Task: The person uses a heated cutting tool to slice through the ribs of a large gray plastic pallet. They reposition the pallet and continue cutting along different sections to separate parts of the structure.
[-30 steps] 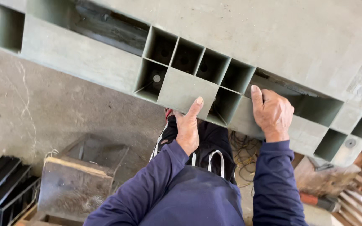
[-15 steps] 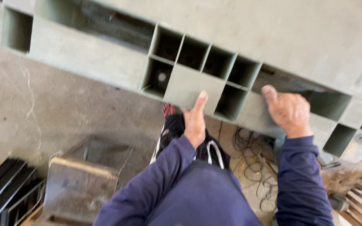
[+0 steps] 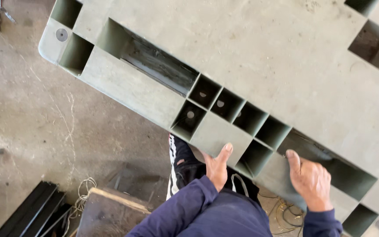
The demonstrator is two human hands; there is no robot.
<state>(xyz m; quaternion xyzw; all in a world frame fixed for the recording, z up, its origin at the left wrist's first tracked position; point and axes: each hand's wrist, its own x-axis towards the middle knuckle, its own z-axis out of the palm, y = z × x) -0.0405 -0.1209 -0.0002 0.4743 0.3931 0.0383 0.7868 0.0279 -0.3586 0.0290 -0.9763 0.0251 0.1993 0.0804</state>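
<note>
Nearest to me, at six o'clock, are my dark blue sleeves and dark trousers with white side stripes, over a concrete floor (image 3: 44,114). My left hand (image 3: 217,169) presses up against the near edge of a big grey-green plastic pallet (image 3: 259,57); its thumb points up along a flat panel between the open cells, and the other fingers are tucked out of sight behind it, so I cannot tell whether they are curled or spread. My right hand (image 3: 310,180), at about four o'clock, lies on the pallet's edge beside a long slot, its fingers held together and bent over the lip, gripping it. The pallet stands tilted, its broad face filling the picture from twelve to three o'clock and its square pockets running in a row from ten o'clock down to five. At seven o'clock a rusty metal box (image 3: 110,213) sits on the floor, with a loose white cord (image 3: 82,193) just beside it and dark metal bars (image 3: 31,210) at eight o'clock. Tangled wire (image 3: 281,213) lies on the floor between my arms.
</note>
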